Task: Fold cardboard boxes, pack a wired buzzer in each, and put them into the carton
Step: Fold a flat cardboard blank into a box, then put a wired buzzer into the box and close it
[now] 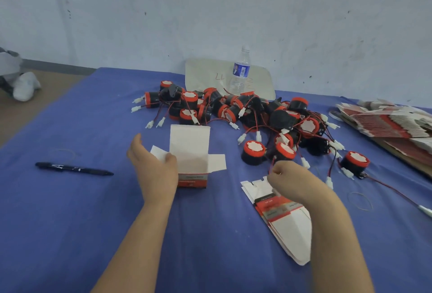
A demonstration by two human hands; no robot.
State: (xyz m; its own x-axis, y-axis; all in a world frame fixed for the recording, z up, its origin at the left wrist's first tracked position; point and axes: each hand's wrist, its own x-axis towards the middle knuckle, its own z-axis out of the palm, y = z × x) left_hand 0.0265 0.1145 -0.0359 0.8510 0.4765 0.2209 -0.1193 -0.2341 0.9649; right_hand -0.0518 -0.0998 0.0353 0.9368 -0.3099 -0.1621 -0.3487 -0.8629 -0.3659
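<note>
- Box (190,150) stands upright on the table (70,222), top flaps open, just before the buzzers (233,110).
- Left grip (154,166) holds the box's left side, fingers curled at its side flap.
- Right grip (289,180) is curled over flat boxes (285,225), beside a buzzer's red wire; whether it pinches anything, I cannot tell.
- Pen (74,168) lies far left.

Head cam, wide-angle, fwd/down over table (70,222), close, wall (210,12) behind.
</note>
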